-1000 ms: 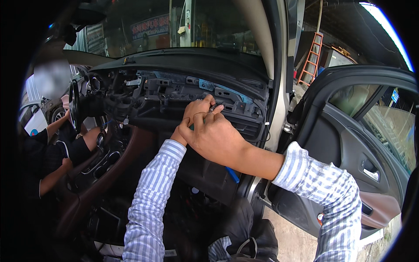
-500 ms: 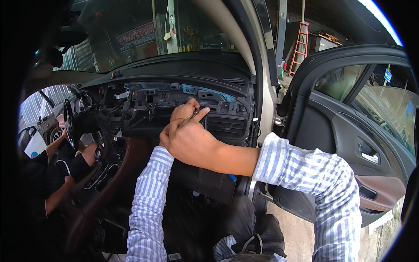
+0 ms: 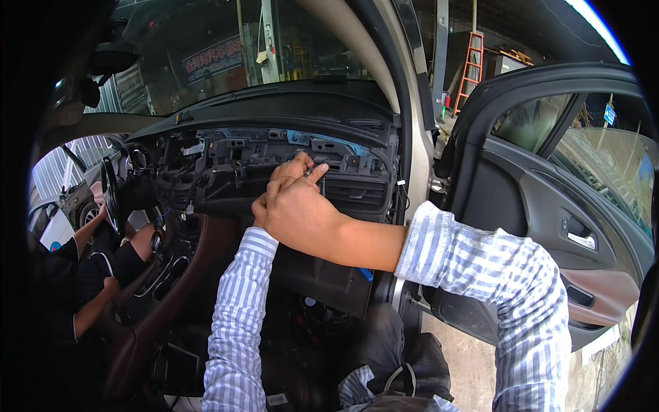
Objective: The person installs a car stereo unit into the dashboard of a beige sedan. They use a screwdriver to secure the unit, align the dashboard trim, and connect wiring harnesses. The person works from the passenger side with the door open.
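An opened-up car dashboard (image 3: 247, 158), with exposed dark brackets and a blue strip (image 3: 353, 147), spans the middle of the view. My right hand (image 3: 302, 213), reaching in from the lower right, lies over my left hand (image 3: 294, 165), its fingers curled on a thin tool (image 3: 309, 172), mostly hidden. My left fingertips are bent beside it at the exposed framework above a side air vent (image 3: 353, 196); whatever they hold is hidden.
A co-worker's arm (image 3: 93, 309) is on the left by the steering wheel (image 3: 110, 196) and center console (image 3: 175, 268). The open door (image 3: 522, 192) stands at right. An orange ladder (image 3: 470, 69) leans outside.
The view has shifted, so the windshield and door sit higher in it. Both hands remain together at the dashboard, slightly shifted; the thin tool is now more covered by my fingers.
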`<act>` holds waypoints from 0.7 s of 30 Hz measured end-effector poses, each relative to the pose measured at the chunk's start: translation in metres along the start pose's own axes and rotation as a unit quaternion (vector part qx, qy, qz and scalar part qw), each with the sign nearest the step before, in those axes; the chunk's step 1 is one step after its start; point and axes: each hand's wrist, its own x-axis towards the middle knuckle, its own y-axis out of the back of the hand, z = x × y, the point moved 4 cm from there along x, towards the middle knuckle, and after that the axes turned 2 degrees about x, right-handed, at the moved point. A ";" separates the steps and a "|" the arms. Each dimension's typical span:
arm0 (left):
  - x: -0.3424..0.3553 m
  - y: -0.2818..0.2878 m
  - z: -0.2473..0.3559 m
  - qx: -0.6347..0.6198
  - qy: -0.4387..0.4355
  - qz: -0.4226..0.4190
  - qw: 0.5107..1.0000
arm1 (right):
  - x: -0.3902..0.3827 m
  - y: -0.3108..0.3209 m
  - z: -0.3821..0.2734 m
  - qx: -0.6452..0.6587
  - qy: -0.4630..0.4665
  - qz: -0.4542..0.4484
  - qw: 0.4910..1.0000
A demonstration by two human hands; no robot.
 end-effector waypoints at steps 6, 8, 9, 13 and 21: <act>0.003 0.001 0.010 -0.003 0.028 -0.026 0.999 | 0.000 0.003 -0.006 -0.105 0.017 -0.021 0.994; 0.004 0.000 0.001 0.015 0.018 -0.045 0.999 | -0.012 0.006 -0.011 -0.086 0.122 -0.031 0.988; 0.004 -0.001 -0.001 0.023 0.012 -0.056 0.998 | -0.013 0.006 -0.012 -0.072 0.129 -0.011 0.989; -0.006 0.006 0.007 0.038 -0.009 0.001 0.999 | -0.003 0.005 -0.004 -0.076 -0.018 0.004 0.997; -0.002 0.004 0.004 0.033 0.006 -0.025 0.999 | -0.014 0.020 -0.008 -0.082 0.161 -0.028 0.983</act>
